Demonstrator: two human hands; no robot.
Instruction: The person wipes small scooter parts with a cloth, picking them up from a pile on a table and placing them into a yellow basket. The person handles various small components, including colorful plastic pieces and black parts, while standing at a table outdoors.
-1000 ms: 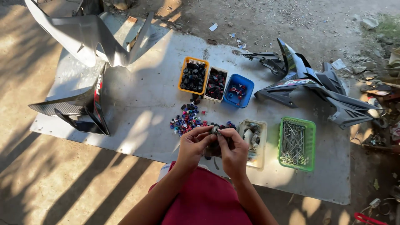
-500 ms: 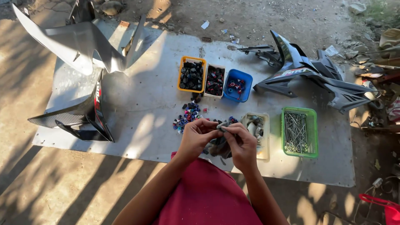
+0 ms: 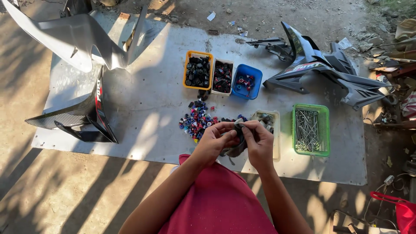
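While the view had drawn in a little over the last second, the sheet (image 3: 143, 108) under everything stayed where it was, a pale metal plate on the dirt. At ten o'clock from my hands lay the silver fairing (image 3: 82, 37), with a black fairing (image 3: 84, 117) below it at nine; a dark fairing (image 3: 320, 71) sat at two o'clock. None of these had shifted against the plate.

At three o'clock stood the green basket (image 3: 310, 149) of nails. At twelve the orange tray (image 3: 198, 70), white tray (image 3: 223, 76) and blue tray (image 3: 247, 81) stood in a row, touching, all holding small caps. A clear tray (image 3: 269, 130) lay just beside my right hand, at two o'clock. The loose caps (image 3: 197, 121) were heaped at eleven, near my left hand.

What did change was small: my hands had crept together and turned slightly. My left hand (image 3: 214, 141) was closed on the rag (image 3: 237, 149), fingers curled over its top. My right hand (image 3: 259, 143) was closed on the same rag from the other side, thumb pressing in. The rag hung between both palms, above the plate's near edge. Whether a small part sat inside the cloth I could not tell; I judged the work to be rubbing something clean, and no further along than a second before.
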